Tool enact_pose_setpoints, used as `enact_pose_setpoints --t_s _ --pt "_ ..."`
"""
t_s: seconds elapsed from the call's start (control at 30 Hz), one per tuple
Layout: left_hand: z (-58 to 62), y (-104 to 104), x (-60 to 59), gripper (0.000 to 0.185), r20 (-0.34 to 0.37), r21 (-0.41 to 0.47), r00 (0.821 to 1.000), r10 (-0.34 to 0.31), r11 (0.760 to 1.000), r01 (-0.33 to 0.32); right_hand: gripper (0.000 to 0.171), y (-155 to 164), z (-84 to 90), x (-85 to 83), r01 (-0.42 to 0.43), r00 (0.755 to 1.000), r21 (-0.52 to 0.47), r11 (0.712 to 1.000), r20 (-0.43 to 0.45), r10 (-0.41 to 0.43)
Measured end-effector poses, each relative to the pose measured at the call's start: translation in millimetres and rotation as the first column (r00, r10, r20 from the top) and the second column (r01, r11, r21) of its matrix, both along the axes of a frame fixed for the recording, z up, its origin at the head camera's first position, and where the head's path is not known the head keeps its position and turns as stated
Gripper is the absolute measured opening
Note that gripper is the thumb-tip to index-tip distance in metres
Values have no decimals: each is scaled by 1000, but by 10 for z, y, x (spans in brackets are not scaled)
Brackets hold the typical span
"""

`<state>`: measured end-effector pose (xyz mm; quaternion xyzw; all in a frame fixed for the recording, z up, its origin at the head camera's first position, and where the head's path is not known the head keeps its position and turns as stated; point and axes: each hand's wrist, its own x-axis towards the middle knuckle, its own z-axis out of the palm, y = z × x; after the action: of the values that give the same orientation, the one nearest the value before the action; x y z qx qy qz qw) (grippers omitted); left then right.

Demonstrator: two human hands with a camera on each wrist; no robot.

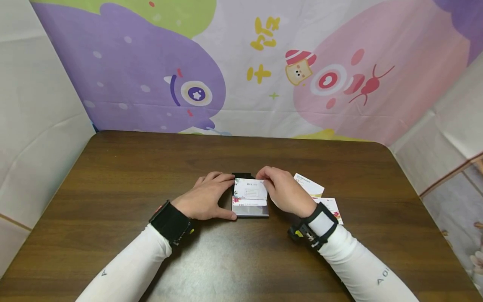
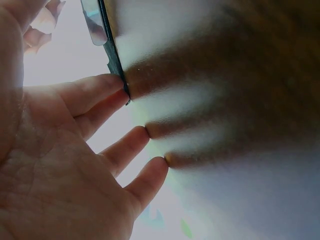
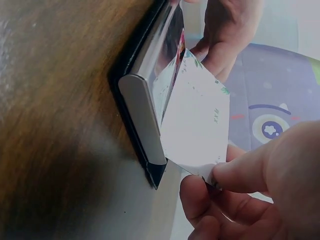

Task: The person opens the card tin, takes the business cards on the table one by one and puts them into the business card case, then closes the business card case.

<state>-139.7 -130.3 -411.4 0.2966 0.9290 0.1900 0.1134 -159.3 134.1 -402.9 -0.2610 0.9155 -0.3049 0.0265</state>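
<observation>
In the head view a metal business card case (image 1: 249, 211) with a black cover lies lid up on the table. A white business card (image 1: 250, 188) with floral corners slants out of it, above another card (image 1: 250, 202) with red flowers. My right hand (image 1: 288, 193) pinches the upper card's corner between thumb and fingers, plainest in the right wrist view, where the card (image 3: 197, 117) tilts up from the case (image 3: 137, 117). My left hand (image 1: 205, 197) rests spread along the case's left side, its thumb at the near corner. Fingertips (image 2: 157, 167) touch the table in the left wrist view.
Two more business cards lie right of the case, one farther back (image 1: 307, 183) and one (image 1: 330, 207) partly hidden behind the right wrist. Brown wooden table (image 1: 151, 159) surrounds them. A printed cloth (image 1: 256, 105) hangs along the table's far edge.
</observation>
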Motion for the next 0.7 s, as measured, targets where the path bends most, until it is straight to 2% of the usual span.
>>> enact_pose_setpoints --t_s 0.7 --pt "7 -1 0 96 1 4 1000 -10 1000 10 16 25 -62 82 -68 998 91 994 0 68"
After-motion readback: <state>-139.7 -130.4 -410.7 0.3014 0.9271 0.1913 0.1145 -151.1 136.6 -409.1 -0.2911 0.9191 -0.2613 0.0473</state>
